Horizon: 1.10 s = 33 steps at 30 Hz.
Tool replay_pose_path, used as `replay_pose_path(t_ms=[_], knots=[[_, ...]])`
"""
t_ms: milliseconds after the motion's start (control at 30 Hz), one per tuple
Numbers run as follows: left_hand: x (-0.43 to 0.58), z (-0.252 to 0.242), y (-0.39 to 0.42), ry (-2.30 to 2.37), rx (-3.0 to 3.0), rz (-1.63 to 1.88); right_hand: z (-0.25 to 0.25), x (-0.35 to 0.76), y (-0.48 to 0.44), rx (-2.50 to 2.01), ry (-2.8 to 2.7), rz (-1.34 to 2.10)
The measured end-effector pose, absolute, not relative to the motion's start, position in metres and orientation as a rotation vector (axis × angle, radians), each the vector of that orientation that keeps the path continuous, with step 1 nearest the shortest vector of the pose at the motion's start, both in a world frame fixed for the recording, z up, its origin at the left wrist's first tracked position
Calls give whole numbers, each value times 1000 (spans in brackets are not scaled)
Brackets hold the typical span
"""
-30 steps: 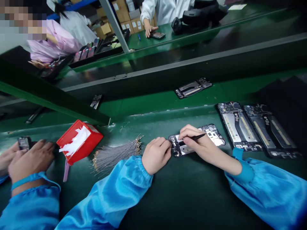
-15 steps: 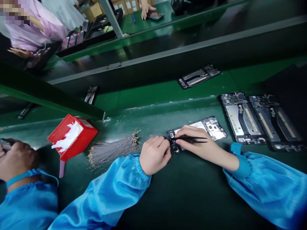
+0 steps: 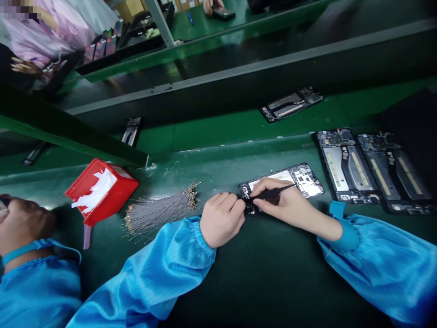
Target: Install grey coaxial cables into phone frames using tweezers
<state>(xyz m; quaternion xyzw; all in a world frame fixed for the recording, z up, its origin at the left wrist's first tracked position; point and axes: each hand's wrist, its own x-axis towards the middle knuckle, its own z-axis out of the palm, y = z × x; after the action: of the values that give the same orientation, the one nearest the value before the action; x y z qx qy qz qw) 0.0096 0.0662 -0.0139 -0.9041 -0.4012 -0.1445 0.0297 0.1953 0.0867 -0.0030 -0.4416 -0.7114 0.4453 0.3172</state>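
An opened phone (image 3: 309, 180) with bare circuit parts lies slantwise on the green bench before me. My right hand (image 3: 276, 196) pinches black tweezers (image 3: 269, 196), their tips down at the phone's left end. Curled closed against that same end is my left hand (image 3: 222, 218); whatever its fingers grip is hidden. Left of it lies a loose bundle of thin grey cables (image 3: 164, 209) with gold-coloured ends.
Two opened phones (image 3: 344, 166) lie side by side at the right. Another phone (image 3: 292, 104) is on the lower strip behind. A red bin (image 3: 116, 193) with white paper strips stands left. A co-worker's hand (image 3: 25, 223) is at far left; a green post (image 3: 85, 141) slants nearby.
My right hand has turned the tweezers, so their broad side shows and the rear end points higher. The left hand stays closed at the phone's end. The whole view has shifted slightly.
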Motion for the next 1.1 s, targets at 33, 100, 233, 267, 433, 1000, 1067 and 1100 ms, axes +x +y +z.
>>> replay_pose_path(t_ms=[33, 100, 233, 267, 433, 1000, 1067, 1100], knots=[[10, -14, 66, -1232, -2789, -440, -3, 195, 87, -1168, -1874, 1176], [10, -14, 66, -1223, -2794, -432, -3, 195, 86, -1171, -1878, 1173], [10, -14, 65, -1216, -2809, -425, -5, 195, 87, -1153, -1889, 1158], [10, -13, 65, -1215, -2811, -426, -5, 195, 87, -1151, -1891, 1156], [10, -13, 65, -1210, -2812, -432, -3, 194, 88, -1173, -1879, 1167], [10, -14, 65, -1258, -2855, -424, 1, 192, 80, -874, -2226, 923], [11, -16, 62, -1281, -2852, -451, 5, 189, 79, -883, -2300, 859], [12, -18, 61, -1300, -2846, -474, 5, 188, 78, -886, -2319, 827]])
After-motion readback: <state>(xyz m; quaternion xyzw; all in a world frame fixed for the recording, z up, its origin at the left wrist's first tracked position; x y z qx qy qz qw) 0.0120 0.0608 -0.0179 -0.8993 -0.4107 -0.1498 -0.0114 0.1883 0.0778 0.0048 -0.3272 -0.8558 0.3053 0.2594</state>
